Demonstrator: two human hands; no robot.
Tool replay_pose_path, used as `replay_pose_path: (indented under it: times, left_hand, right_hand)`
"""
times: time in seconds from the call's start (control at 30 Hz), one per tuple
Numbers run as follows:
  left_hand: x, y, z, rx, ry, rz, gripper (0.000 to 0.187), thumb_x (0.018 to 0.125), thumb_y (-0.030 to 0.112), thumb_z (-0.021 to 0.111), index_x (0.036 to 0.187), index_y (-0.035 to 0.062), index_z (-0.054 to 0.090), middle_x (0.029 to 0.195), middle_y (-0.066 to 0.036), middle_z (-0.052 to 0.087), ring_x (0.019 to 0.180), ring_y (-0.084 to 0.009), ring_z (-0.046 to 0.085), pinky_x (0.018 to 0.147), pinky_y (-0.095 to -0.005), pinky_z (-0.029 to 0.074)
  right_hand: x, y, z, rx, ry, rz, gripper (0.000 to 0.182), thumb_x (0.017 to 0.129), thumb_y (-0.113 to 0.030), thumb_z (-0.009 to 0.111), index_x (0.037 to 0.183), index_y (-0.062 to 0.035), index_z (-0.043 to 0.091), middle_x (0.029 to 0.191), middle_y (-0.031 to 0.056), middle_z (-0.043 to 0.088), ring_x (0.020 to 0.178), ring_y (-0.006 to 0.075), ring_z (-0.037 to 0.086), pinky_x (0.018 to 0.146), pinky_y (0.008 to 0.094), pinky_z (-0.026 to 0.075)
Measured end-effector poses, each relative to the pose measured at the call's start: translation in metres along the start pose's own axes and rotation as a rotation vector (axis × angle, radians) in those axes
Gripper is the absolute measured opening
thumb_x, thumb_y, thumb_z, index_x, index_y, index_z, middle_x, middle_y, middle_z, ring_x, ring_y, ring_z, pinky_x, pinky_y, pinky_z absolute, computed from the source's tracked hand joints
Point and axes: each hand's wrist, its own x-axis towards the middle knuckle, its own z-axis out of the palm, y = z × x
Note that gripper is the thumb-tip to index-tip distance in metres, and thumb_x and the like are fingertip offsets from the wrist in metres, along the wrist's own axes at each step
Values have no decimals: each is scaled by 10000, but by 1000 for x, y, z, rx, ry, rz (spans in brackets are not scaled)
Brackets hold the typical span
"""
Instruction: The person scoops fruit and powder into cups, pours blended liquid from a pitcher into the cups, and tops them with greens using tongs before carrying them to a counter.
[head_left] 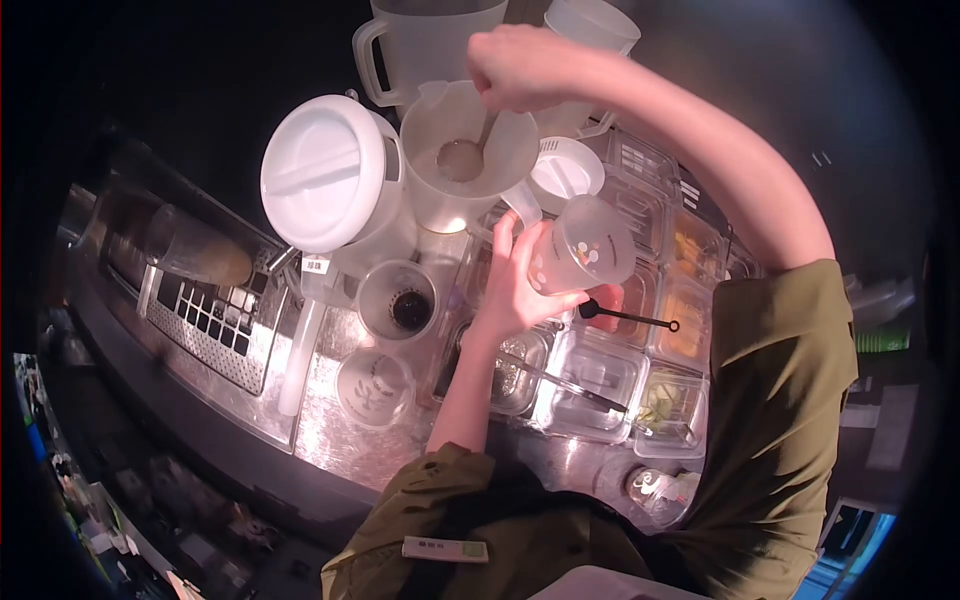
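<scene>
My right hand [515, 68] is closed round the upper end of a ladle [488, 130] and hangs over the rim of a translucent plastic pitcher [424, 165]. The ladle's bowl is down inside the pitcher, over or in a pale, cloudy content. In my left hand [515, 285] is a translucent plastic cup [592, 245] with small coloured print, tilted, beside the pitcher's handle. A cup with dark contents [398, 300] and another clear cup [375, 388] stand on the metal counter, left of my left forearm.
A white-lidded jug [320, 175] stands to the left, with larger pitchers [440, 40] behind. Several clear tubs of ingredients [690, 310] fill the right side, with a black spoon [640, 318] and tongs [570, 380] across them. A drip grate [215, 325] lies at far left.
</scene>
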Motion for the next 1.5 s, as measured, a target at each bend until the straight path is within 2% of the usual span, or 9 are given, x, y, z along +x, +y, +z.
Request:
replay_pose_path:
  times: [0.1, 0.33, 0.8, 0.97, 1.1, 1.17, 1.2, 1.27, 1.5]
  left_hand:
    - [5, 4, 1, -64, 16, -55, 871, 456, 256, 803, 1180, 22, 379, 1262, -231, 224, 1157, -366, 313, 911, -430, 350]
    - [14, 4, -4, -54, 65, -127, 888, 470, 312, 789, 1194, 22, 365, 1293, -221, 203, 1205, -337, 275, 951, -416, 319]
    - [29, -15, 18, -254, 418, -30, 818, 553, 283, 769, 1184, -20, 345, 1312, -197, 159, 1180, -303, 297, 943, -386, 310]
    - [30, -1, 16, -473, 445, -95, 715, 613, 224, 748, 1147, -41, 354, 1176, -180, 376, 1042, -238, 438, 862, -334, 372]
    - [33, 16, 11, -601, 469, -120, 672, 628, 207, 743, 1122, -48, 365, 976, -148, 533, 901, -218, 527, 795, -303, 411]
    - [36, 20, 6, -486, 469, -115, 666, 628, 202, 742, 1116, -53, 368, 958, -156, 543, 883, -219, 538, 779, -306, 421]
    - [36, 22, 6, -427, 464, -112, 663, 629, 200, 742, 1113, -56, 369, 949, -159, 548, 873, -220, 544, 771, -308, 426]
    - [35, 22, 10, -359, 488, -110, 679, 622, 191, 742, 1127, -57, 363, 967, -178, 548, 892, -230, 548, 772, -323, 430]
    - [33, 27, 5, -265, 511, -35, 721, 605, 190, 747, 1159, -38, 348, 1026, -186, 526, 940, -254, 532, 802, -341, 419]
  right_hand:
    - [-3, 3, -20, -17, -89, 14, 214, 673, -65, 559, 864, 18, 605, 752, 148, 622, 716, 234, 614, 603, 349, 485]
    - [-33, 5, -66, 99, -119, 453, 160, 722, -126, 520, 819, -76, 637, 686, 71, 594, 541, 154, 523, 481, 284, 421]
    - [-49, 41, -83, 322, 126, 437, 128, 721, -119, 529, 692, -63, 640, 585, 45, 559, 477, 96, 461, 427, 244, 361]
    - [-109, 18, -106, 391, 359, 502, 183, 782, -174, 526, 670, -52, 604, 548, 26, 480, 483, 84, 415, 446, 231, 348]
    - [-171, 35, -78, 483, 420, 170, 224, 680, -70, 563, 883, 19, 591, 666, 118, 599, 575, 188, 591, 498, 293, 459]
    - [-207, 18, -42, -76, 372, -152, 377, 680, -52, 579, 1048, 10, 526, 693, 107, 580, 512, 165, 509, 470, 256, 435]
    - [-226, 5, -18, -729, 188, -189, 469, 637, -40, 569, 1095, 27, 489, 710, 89, 575, 478, 142, 455, 449, 251, 404]
    - [-237, -1, -3, -865, 493, -412, 474, 522, -105, 535, 965, 61, 553, 585, 14, 493, 442, 84, 431, 432, 225, 357]
    - [-258, 25, 29, -472, 528, -200, 354, 613, -27, 543, 962, 29, 562, 628, 78, 581, 424, 129, 477, 438, 261, 392]
